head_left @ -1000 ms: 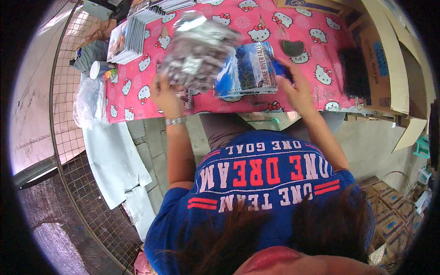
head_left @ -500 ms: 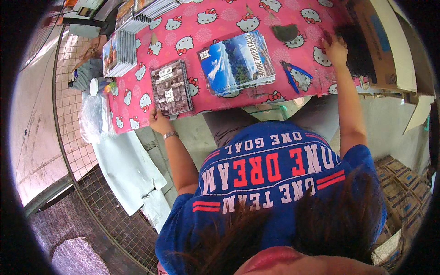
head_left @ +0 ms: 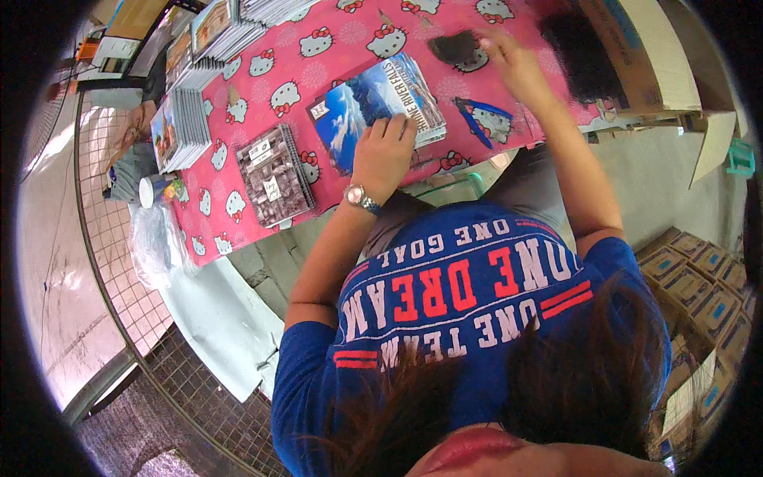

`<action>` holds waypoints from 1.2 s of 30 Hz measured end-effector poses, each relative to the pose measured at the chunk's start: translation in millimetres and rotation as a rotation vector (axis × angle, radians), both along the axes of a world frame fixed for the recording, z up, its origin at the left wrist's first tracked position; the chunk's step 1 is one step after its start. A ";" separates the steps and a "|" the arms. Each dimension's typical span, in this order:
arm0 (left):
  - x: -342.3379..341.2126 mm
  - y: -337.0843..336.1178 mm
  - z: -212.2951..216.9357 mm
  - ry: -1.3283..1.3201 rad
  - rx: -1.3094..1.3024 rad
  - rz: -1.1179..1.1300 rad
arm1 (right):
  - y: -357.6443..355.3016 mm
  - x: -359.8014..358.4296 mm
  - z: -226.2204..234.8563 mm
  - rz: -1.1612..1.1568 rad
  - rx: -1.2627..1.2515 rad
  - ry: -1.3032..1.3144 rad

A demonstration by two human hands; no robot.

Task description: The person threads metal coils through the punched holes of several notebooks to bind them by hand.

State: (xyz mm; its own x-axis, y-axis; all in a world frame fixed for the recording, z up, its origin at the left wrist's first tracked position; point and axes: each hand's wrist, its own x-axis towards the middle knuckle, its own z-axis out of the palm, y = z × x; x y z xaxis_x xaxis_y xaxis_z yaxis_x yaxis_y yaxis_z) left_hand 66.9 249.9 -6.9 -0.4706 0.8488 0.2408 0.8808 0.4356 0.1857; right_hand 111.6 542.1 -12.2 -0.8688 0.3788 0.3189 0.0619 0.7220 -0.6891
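Observation:
My left hand (head_left: 384, 155) lies with its fingers spread on the top of a stack of spiral notebooks (head_left: 342, 119) with a blue sky-and-river cover. My right hand (head_left: 515, 67) reaches out over the table, fingers stretched toward a small dark patch (head_left: 455, 48); nothing shows in them. Between that forearm and the notebooks lies a pair of pliers (head_left: 479, 123) with blue handles, jaws not clearly seen. To the left of the blue stack sits a smaller pile of grey patterned spiral notebooks (head_left: 276, 179).
A pink patterned cloth (head_left: 318, 75) covers the table. More notebook stacks (head_left: 191, 127) stand at the far left, beside a white cup (head_left: 151, 191) and a clear plastic bag (head_left: 156, 246). On the right are a black mass (head_left: 584, 60) and a cardboard box (head_left: 632, 48). Several cartons (head_left: 699, 278) lie lower right.
My left hand has left the grey notebooks' near edge and come right onto the blue stack. My right hand has moved left from beside the black mass. The view has shifted slightly.

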 end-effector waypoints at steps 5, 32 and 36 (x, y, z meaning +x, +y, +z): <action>-12.8 -8.8 26.7 -0.200 -0.053 -0.096 | -19.7 22.2 3.0 0.264 -0.099 0.089; -37.5 12.7 72.6 0.139 0.302 0.006 | -85.9 22.5 71.2 0.432 -0.787 -0.135; -39.7 10.4 71.6 0.138 0.329 -0.001 | -97.1 26.4 69.6 0.363 -0.349 0.171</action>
State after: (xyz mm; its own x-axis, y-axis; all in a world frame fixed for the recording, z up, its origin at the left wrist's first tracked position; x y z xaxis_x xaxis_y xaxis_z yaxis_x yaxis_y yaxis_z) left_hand 27.2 260.3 64.7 -0.4139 0.7157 0.5626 0.9077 0.3712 0.1956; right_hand 138.0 445.0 57.4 -0.9105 0.1723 0.3758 -0.2834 0.4019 -0.8707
